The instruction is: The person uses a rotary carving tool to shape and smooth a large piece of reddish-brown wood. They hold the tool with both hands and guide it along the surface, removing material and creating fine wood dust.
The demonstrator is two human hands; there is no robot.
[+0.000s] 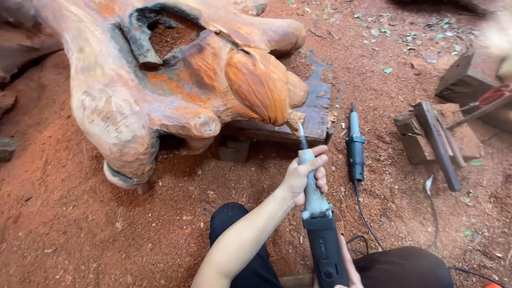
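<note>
The left hand (306,178) is clenched round the dusty neck of a long die grinder (317,213), its bit just beside the lower edge of the carved root sculpture (176,80). The right hand (346,269) is barely visible under the black body — probably grasping it, though I cannot tell. The tool looks rigid and fairly heavy, best held two-handed. A second grinder (355,146) lies on the red sawdust-covered ground (64,213) — wood blocks (437,133) nearby.

We see no packages, signs or screens here. The one label-like mark is a small pale strip of printing running lengthwise on the black body of the power carving tool (324,250), low in the view; we cannot make it out.
</note>
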